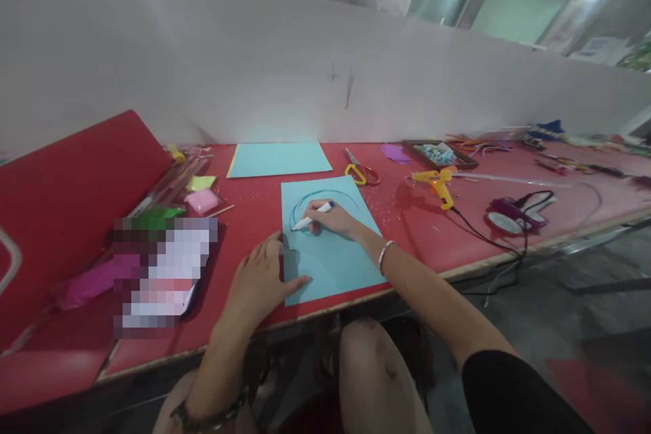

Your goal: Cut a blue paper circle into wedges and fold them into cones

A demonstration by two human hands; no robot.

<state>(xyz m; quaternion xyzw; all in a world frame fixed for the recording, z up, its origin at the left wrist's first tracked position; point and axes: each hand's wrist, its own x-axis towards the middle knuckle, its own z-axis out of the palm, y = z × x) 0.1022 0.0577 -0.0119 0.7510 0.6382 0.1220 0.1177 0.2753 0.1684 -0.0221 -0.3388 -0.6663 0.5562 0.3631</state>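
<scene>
A light blue sheet of paper [336, 251] lies on the red table [432, 237] in front of me, with a curved pen line [325, 194] drawn across its upper part. My right hand [333, 219] is closed around a white marker [311, 217] whose tip touches the sheet at the left end of the line. My left hand [259, 278] lies flat with fingers spread, pressing on the left edge of the sheet and the table beside it.
A second blue sheet [279, 159] lies further back. Yellow-handled scissors [360, 169], a yellow glue gun [437, 182] with a black cord, a tray of craft bits [440, 154] and tape rolls [513, 213] are to the right. Coloured clay packets [201, 200] lie left. A white partition wall [285, 74] stands behind.
</scene>
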